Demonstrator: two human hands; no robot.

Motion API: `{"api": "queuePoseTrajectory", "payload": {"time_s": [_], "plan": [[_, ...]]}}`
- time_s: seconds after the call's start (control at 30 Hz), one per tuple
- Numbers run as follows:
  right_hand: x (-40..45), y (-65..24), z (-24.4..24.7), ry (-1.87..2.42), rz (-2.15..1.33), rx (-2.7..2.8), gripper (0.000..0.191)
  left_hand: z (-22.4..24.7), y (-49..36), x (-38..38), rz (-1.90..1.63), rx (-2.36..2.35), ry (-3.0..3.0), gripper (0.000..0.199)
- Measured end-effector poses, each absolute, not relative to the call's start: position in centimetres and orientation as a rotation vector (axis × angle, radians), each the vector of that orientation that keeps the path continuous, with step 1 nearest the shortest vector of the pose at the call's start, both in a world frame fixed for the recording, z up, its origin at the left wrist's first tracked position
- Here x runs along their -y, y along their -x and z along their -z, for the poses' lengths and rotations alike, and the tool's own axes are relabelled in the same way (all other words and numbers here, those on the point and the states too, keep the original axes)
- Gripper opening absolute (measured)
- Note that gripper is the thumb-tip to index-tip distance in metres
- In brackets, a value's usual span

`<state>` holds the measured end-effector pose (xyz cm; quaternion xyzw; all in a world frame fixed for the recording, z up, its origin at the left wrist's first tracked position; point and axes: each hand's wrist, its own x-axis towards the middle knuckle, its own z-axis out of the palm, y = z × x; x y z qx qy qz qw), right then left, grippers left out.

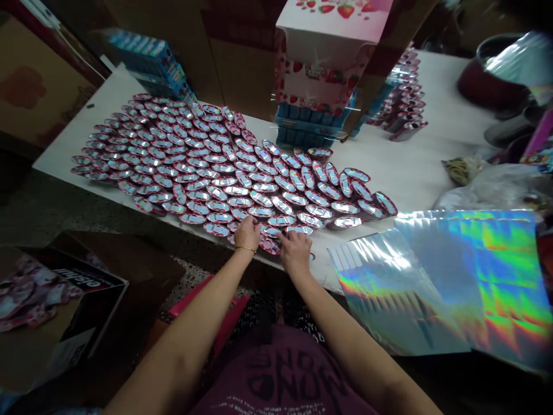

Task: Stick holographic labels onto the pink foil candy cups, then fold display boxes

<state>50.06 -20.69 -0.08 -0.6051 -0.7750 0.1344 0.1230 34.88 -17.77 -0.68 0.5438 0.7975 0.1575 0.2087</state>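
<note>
Many small upright packs [224,181] with red-edged, oval tops and shiny silvery patches stand close together across the white table. At the front edge of this group, my left hand [247,233] has its fingers pinched together over the pack tops. Just to its right, my right hand [296,251] is curled, its fingertips bent toward the left hand. Between and below the hands, a pack with a pinkish top [270,246] shows. What the fingertips hold, if anything, is too small to make out.
A shiny rainbow-reflecting sheet [432,282] overhangs the table's front right. Behind the packs stand a strawberry-printed box [324,75] on blue boxes [306,128] and a blue box stack [151,63]. An open carton [99,300] with pink-and-white pieces sits lower left.
</note>
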Motion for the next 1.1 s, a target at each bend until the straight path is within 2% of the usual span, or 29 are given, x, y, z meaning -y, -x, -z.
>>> {"api": "queuePoseTrajectory", "payload": {"time_s": [0.07, 0.13, 0.27, 0.37, 0.47, 0.6, 0.7, 0.9, 1.1], "plan": [[20.3, -50.7, -0.3, 1.65, -0.391, 2.444, 0.033, 0.9, -34.6, 17.6, -0.434, -2.223, -1.536, 0.007], [20.0, -51.8, -0.6, 1.591, -0.434, 2.493, 0.03, 0.9, -34.3, 17.4, -0.448, -2.244, -1.546, 0.007], [19.9, -58.4, -0.7, 1.652, -0.463, 2.287, 0.023, -0.1, -36.8, 18.0, -0.721, -2.286, -1.547, 0.018], [20.1, -66.8, 0.3, 1.808, -0.349, 2.104, 0.026, -1.0, -43.3, 19.6, -0.867, -1.902, -1.738, 0.02], [19.2, -73.9, 1.7, 1.846, -0.283, 2.149, 0.029, -0.7, -51.7, 20.7, -0.618, -1.534, -1.918, 0.022], [16.3, -77.2, 3.7, 1.683, -0.324, 2.46, 0.033, 2.1, -59.4, 19.2, -0.221, -1.695, -1.882, 0.04], [15.0, -77.2, 4.9, 1.594, -0.316, 2.615, 0.032, 4.2, -61.3, 17.6, -0.117, -1.781, -1.819, 0.034], [15.9, -78.4, 6.0, 1.36, -0.283, 2.713, 0.028, 5.6, -62.1, 17.2, -0.205, -1.896, -1.718, 0.01], [16.6, -78.3, 5.4, 1.397, -0.374, 2.631, 0.025, 5.5, -62.5, 17.3, -0.259, -1.92, -1.668, 0.009]]}}
